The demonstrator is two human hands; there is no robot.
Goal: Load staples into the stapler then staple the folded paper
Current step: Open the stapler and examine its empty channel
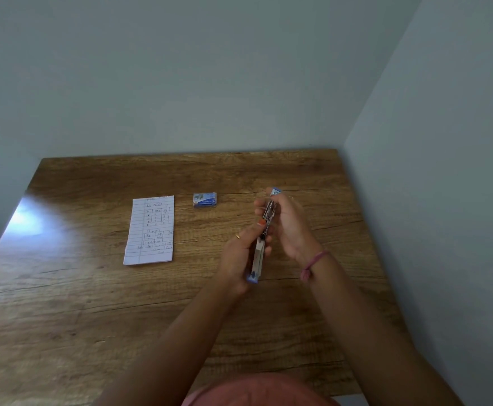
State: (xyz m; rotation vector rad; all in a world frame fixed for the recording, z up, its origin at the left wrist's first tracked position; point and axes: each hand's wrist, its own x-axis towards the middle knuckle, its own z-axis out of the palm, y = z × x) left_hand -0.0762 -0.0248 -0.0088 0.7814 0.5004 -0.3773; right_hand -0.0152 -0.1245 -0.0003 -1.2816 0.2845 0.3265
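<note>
Folded paper (pixel 149 230): flat on the wooden table (pixel 93 303), well to the left of the grip, untouched; stapling is not yet done.
Staple box (pixel 204 199): left of the grip and beyond it, closed as far as I can tell.
Left hand (pixel 241 253): fingers curled round the near half of the stapler (pixel 263 238), thumb pressing on its upper side.
Stapler: held above the table between both hands, swung open lengthwise; whether any staples sit in the channel is too small to tell.
Right hand (pixel 287 224): fingers wrapped round the far half, near the blue tip.
Risk, strip: a staple strip could break or slip out if the two halves twist against each other.
Risk, spring: the open arm may snap back on a fingertip if either hold loosens.
Risk, jam: closing on a crooked strip would likely jam it.
</note>
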